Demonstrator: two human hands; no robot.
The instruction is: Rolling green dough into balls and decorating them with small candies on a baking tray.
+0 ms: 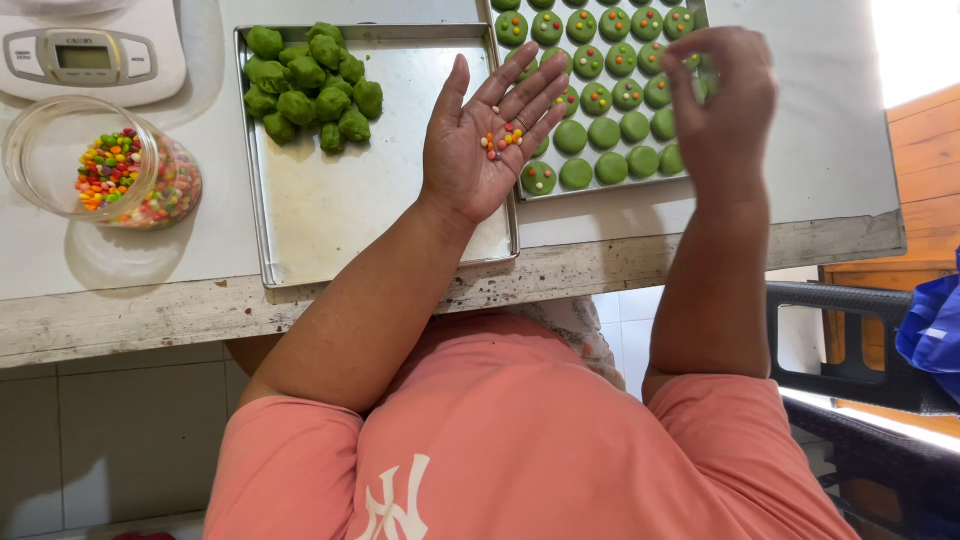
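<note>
My left hand [470,165] lies palm up over the gap between two metal trays, with several small coloured candies [503,138] resting at the base of its fingers. My right hand [722,110] hovers over the right tray [600,190], fingers curled down and bunched together; whether they pinch a candy is hidden. That tray holds rows of flat round green cookies [605,133], several of them topped with coloured candies, the nearest ones mostly plain. The left tray [340,210] carries a heap of rough green dough balls [312,88] in its far corner.
A tilted glass jar of coloured candies [110,170] lies on the white table at the left, with a white kitchen scale [90,50] behind it. The table's worn front edge [150,310] runs across. A black chair [860,390] and blue cloth [935,325] are at the right.
</note>
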